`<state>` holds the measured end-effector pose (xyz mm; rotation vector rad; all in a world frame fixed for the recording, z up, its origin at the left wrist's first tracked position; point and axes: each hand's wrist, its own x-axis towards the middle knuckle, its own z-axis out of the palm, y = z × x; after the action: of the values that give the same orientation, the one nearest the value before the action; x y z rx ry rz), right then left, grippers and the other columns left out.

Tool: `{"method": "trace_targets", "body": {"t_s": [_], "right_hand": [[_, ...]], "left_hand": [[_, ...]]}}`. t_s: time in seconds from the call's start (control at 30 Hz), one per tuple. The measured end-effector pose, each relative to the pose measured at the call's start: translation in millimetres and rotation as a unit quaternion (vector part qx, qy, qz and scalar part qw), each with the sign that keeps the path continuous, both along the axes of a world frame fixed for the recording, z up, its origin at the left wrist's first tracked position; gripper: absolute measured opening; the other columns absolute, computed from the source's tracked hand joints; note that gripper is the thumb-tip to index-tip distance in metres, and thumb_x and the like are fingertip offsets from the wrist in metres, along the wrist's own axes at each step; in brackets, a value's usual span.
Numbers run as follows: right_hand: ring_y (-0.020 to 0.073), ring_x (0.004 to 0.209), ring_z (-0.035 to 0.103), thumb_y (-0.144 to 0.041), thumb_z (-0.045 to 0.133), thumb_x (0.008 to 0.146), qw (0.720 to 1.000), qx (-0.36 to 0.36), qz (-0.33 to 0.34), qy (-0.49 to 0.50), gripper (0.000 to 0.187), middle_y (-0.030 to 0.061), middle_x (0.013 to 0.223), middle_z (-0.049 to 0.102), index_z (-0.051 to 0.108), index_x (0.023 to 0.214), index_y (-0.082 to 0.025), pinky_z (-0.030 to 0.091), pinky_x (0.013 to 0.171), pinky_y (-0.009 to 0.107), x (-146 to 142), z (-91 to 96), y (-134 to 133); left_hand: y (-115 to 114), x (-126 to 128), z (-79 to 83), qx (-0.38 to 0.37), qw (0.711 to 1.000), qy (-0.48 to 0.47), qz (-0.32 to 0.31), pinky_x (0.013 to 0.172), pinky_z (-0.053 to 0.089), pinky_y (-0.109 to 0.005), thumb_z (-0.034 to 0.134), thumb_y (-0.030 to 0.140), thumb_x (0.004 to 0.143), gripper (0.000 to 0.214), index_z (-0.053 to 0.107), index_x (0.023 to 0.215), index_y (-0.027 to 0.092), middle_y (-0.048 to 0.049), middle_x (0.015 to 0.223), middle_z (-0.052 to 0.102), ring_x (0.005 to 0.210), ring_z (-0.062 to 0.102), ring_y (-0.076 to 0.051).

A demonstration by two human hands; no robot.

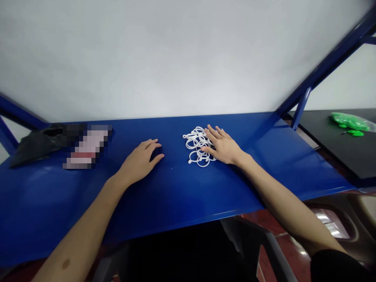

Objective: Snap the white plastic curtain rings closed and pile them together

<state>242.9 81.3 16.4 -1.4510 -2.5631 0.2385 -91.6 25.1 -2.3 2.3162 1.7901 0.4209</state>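
A small heap of white plastic rings [197,145], each with a little knob or eyelet, lies on the blue table [176,199]. Over the right side of this heap rests my right hand [223,146], palm down with fingers spread, covering some of the rings. My left hand [140,161] is to the left of the rings, apart from them, its fingers stretched out low over the tabletop. Nothing shows in either hand.
A black plastic bag [38,143] and a pixelated pinkish item [88,147] lie at the far left. On a black table [329,137] to the right sits a clear bag of green pieces [351,121]. Blue frame bars [302,105] slope up at the sides; a pale wall [176,58] stands behind.
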Motion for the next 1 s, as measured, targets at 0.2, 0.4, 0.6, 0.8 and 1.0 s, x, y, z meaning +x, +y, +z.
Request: {"method": "trace_targets", "body": {"t_s": [0.2, 0.4, 0.6, 0.8, 1.0], "right_hand": [[0.0417, 0.153, 0.017, -0.081, 0.033, 0.09, 0.999, -0.001, -0.052, -0.008, 0.09, 0.0106, 0.166, 0.024, 0.035, 0.157, -0.021, 0.019, 0.124, 0.061, 4, -3.4, 4], [0.0392, 0.152, 0.022, -0.073, 0.025, 0.097, 0.997, 0.052, -0.043, 0.033, 0.085, 0.0184, 0.161, 0.035, 0.039, 0.154, -0.012, 0.021, 0.123, 0.06, 2, 1.9, 2], [0.0322, 0.129, 0.051, -0.055, 0.036, 0.103, 0.981, 0.12, 0.006, 0.155, 0.052, 0.0148, 0.136, 0.059, 0.057, 0.136, -0.02, 0.041, 0.109, 0.056, -4, 12.6, -9], [0.0275, 0.114, 0.055, -0.028, 0.045, 0.1, 0.972, 0.109, 0.1, 0.184, 0.027, 0.0105, 0.119, 0.065, 0.067, 0.114, -0.021, 0.047, 0.102, 0.049, -11, 21.4, -22], [0.0332, 0.125, 0.046, -0.032, 0.062, 0.09, 0.973, 0.098, 0.177, 0.106, 0.018, 0.0101, 0.131, 0.059, 0.073, 0.103, -0.024, 0.041, 0.107, 0.057, -15, 25.6, -32]], "left_hand": [[-1, 1, 2.3, -0.004, 1.0, -0.002, -0.001, 0.12, 0.033, -0.051, 0.045, 0.05, 0.098, 0.048, 0.059, 0.132, 0.019, -0.012, 0.152, 0.049, 0.145, 0.04, -0.029], [-1, 1, 2.3, 0.001, 1.0, -0.002, -0.002, 0.119, 0.035, -0.053, 0.046, 0.05, 0.098, 0.047, 0.059, 0.132, 0.02, -0.0116, 0.152, 0.05, 0.145, 0.04, -0.03], [-2, 2, 4.2, -0.005, 1.0, 0.002, 0.0, 0.12, 0.034, -0.052, 0.045, 0.049, 0.098, 0.047, 0.058, 0.132, 0.02, -0.0118, 0.152, 0.049, 0.145, 0.039, -0.03], [-3, 4, 5.8, -0.005, 1.0, 0.006, 0.0, 0.119, 0.035, -0.052, 0.046, 0.048, 0.098, 0.047, 0.058, 0.132, 0.018, -0.0125, 0.151, 0.05, 0.145, 0.04, -0.03], [-3, 4, 5.4, 0.009, 1.0, 0.006, -0.005, 0.118, 0.036, -0.052, 0.047, 0.047, 0.098, 0.045, 0.06, 0.13, 0.018, -0.0129, 0.148, 0.053, 0.143, 0.042, -0.031]]}}
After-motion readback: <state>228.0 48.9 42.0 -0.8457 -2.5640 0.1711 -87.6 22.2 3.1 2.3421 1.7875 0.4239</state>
